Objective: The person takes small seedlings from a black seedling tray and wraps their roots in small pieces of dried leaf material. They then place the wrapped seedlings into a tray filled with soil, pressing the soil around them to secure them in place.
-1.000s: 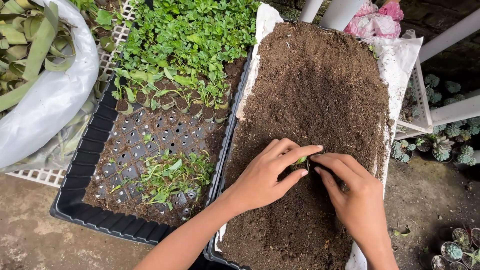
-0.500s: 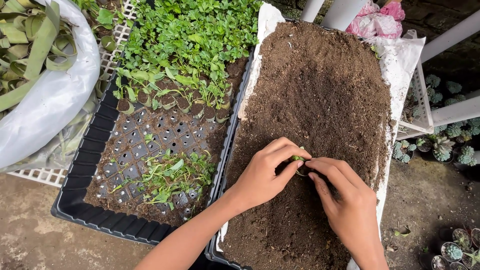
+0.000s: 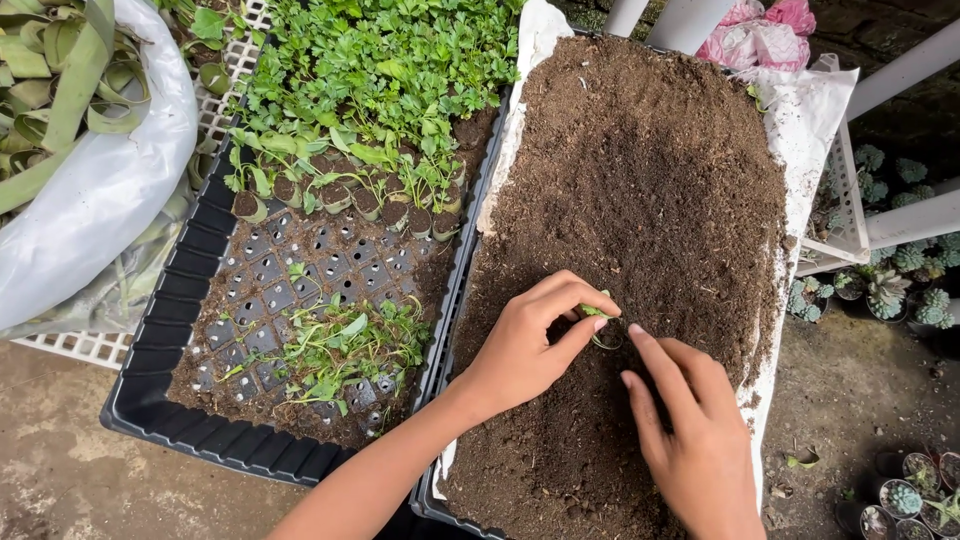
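Head view: left hand [image 3: 520,345] pinching seedling [image 3: 598,313] over soil [image 3: 650,180].

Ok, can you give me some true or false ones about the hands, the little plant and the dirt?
1. The left hand pinches a small green seedling over the soil. True.
2. The right hand is holding a trowel. False: it holds nothing; its open fingers lie on the soil beside the seedling.
3. The black tray on the left is full of plants from end to end. False: only its far part is packed with potted seedlings; the near cells are mostly bare, with a heap of loose seedlings on them.
4. The soil lies on a white sheet. True.
5. Small succulents stand on the ground at the right. True.
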